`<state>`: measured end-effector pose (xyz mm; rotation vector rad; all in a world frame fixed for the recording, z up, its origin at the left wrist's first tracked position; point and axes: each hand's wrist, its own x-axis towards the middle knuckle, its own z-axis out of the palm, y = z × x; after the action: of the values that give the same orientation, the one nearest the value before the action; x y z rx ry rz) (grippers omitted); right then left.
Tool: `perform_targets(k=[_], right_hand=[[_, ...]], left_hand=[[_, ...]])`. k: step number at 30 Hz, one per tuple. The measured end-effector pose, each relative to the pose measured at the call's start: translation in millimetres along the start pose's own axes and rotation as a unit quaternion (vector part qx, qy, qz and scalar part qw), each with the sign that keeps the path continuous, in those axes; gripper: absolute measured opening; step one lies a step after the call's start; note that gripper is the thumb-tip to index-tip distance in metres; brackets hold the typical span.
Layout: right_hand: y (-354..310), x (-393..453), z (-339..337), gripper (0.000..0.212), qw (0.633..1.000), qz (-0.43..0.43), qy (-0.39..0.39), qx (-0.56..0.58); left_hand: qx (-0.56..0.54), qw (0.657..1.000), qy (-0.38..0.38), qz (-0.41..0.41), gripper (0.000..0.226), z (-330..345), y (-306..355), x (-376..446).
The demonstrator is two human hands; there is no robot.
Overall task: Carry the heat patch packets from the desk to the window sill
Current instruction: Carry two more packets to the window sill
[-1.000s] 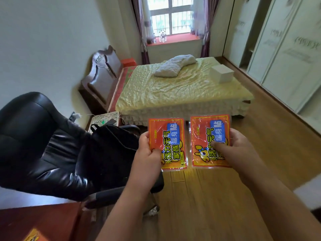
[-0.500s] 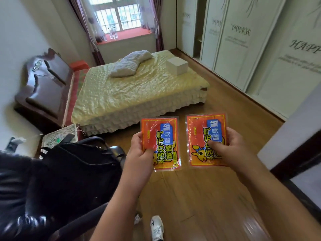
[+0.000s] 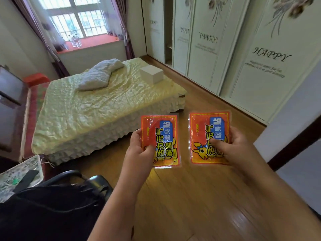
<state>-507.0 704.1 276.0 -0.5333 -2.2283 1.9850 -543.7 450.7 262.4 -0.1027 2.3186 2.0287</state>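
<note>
One bed [image 3: 90, 108] with a pale yellow cover stood below the red window sill [image 3: 97, 42], where several clear bottles [image 3: 75, 40] stood, too blurred to count. One white box [image 3: 151, 74] sat on the bed. Two heat patch packets were held over the wooden floor [image 3: 199, 197]: the left hand [image 3: 139, 150] pinched the left packet [image 3: 160, 134], and the right hand [image 3: 232, 146] pinched the right packet [image 3: 206, 136], thumbs on top.
</note>
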Motion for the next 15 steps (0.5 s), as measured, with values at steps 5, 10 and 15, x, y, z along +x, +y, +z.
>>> perform_targets(k=[5, 10, 15], right_hand=[[1.8, 26.5, 25.8, 0.026, 1.000, 0.004, 0.015, -0.006], [2.3, 47.1, 33.7, 0.030, 0.998, 0.026, 0.042, -0.034], [-0.6, 83.2, 23.7, 0.034, 0.996, 0.032, 0.069, -0.039]], left_hand=[[0.032, 0.999, -0.023, 0.014, 0.044, -14.2, -3.7, 51.3], [0.038, 0.998, -0.048, 0.011, 0.043, -7.4, -5.3, 87.1], [0.055, 0.996, -0.067, 0.006, 0.044, 15.9, 0.9, 125.1]])
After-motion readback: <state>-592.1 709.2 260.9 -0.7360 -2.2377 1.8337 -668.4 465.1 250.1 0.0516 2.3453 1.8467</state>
